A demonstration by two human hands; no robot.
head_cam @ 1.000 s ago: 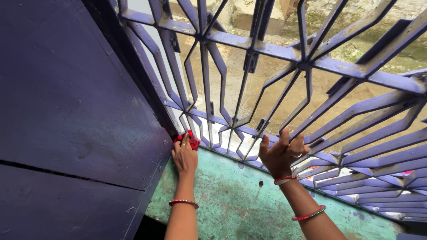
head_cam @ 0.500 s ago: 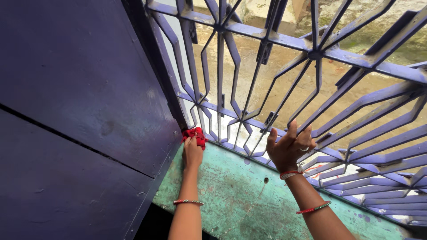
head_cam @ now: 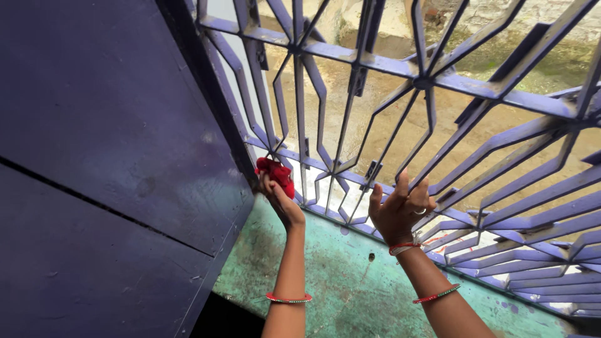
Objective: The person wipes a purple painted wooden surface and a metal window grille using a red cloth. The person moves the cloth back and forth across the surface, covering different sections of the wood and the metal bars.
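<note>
Beyond the bars lies a wet, muddy yard with mossy stone, seen through a purple metal window grille (head_cam: pixel 426 84) that fills most of the view. At the left hand (head_cam: pixel 283 201) the fingers (head_cam: pixel 268 185) are curled shut around a bunched red cloth (head_cam: pixel 274 171), which sticks up and out past the fingertips toward the grille. The cloth sits at the grille's lower left corner, touching or just short of the bars there, right beside the dark purple shutter (head_cam: pixel 113 156) that stands to the left. It has no clear long axis, being a crumpled wad, though it bulges upward from the palm along the line of the upright bars. The bars lie directly ahead of and above the left fingers, so this hand is much the nearer one to the corner.

The right hand (head_cam: pixel 400 209) is further along, well apart from the cloth. Its fingers are spread fairly wide and hooked over a slanting bar low on the grille, holding nothing else; a ring shows on one finger. Red bangles circle both wrists, with a second beaded one further down each forearm.

Below both arms runs the green-painted sill (head_cam: pixel 338 281), worn and stained dark in patches, with a small hole near its middle. The cloth is lifted clear of the sill, and neither hand rests on it
</note>
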